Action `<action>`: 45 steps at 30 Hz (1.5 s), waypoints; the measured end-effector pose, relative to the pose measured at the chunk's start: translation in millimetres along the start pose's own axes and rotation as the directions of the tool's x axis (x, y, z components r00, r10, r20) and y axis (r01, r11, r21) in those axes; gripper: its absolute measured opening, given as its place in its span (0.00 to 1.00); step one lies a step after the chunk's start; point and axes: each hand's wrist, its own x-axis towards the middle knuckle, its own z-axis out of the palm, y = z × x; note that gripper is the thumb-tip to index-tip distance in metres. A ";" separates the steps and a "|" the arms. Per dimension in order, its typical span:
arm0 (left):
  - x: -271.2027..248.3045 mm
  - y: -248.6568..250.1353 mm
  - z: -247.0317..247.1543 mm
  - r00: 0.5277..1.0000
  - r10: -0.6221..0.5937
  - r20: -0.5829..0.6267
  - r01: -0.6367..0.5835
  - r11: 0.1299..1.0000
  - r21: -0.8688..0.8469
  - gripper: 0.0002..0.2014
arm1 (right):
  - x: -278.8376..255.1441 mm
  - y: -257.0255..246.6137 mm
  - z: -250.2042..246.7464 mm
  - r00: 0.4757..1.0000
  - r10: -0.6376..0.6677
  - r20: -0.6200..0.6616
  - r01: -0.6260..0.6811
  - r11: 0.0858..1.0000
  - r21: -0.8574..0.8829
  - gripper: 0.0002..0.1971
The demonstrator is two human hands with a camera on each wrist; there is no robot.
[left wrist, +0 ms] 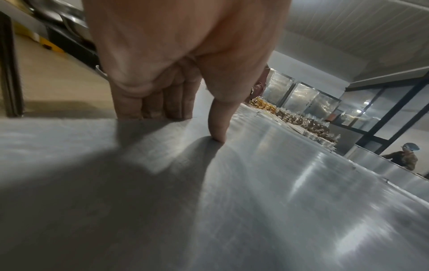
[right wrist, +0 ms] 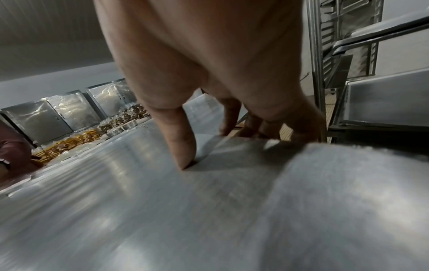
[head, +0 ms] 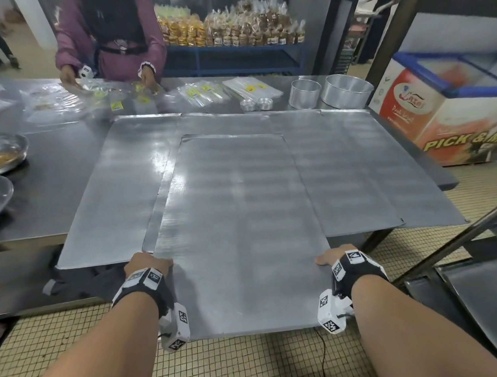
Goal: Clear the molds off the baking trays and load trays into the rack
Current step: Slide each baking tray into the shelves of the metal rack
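Hands, left (head: 146,264) & right (head: 334,257), gripped top tray (head: 240,231) by side edges, thumbs on top; uneven pull could've dragged trays (head: 354,166) beneath along.

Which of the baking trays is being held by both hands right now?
The top tray, overhanging the table's near edge; left hand and right hand grip its sides.

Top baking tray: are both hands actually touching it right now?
Touching. The left wrist view shows the left hand with thumb on the top baking tray; the right hand grips it likewise.
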 end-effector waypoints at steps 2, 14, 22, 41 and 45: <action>3.0 0.4 1.0 0.998 -0.007 0.062 0.008 1.000 -0.009 0.16 | 6.2 -3.3 4.5 0.999 -0.016 -0.047 0.016 1.000 -0.002 0.28; 11.0 -2.1 -2.5 0.962 -0.062 0.266 0.044 0.996 0.072 0.24 | -25.5 -18.6 -2.8 0.997 -0.052 0.063 0.066 0.966 -0.250 0.28; 30.3 -21.0 5.8 0.939 -0.148 0.309 0.199 0.970 -0.140 0.32 | -15.0 -6.5 10.8 0.995 -0.099 0.011 0.099 0.995 -0.013 0.30; 24.3 -19.2 -11.2 0.963 0.114 0.244 -0.154 0.976 0.154 0.29 | -31.8 0.0 42.1 0.995 0.035 -0.088 -0.029 0.997 0.066 0.31; 34.1 -19.1 -18.7 0.969 0.007 0.246 -0.016 0.999 0.032 0.25 | -51.8 -8.9 36.4 0.996 0.075 -0.044 -0.075 0.997 0.017 0.32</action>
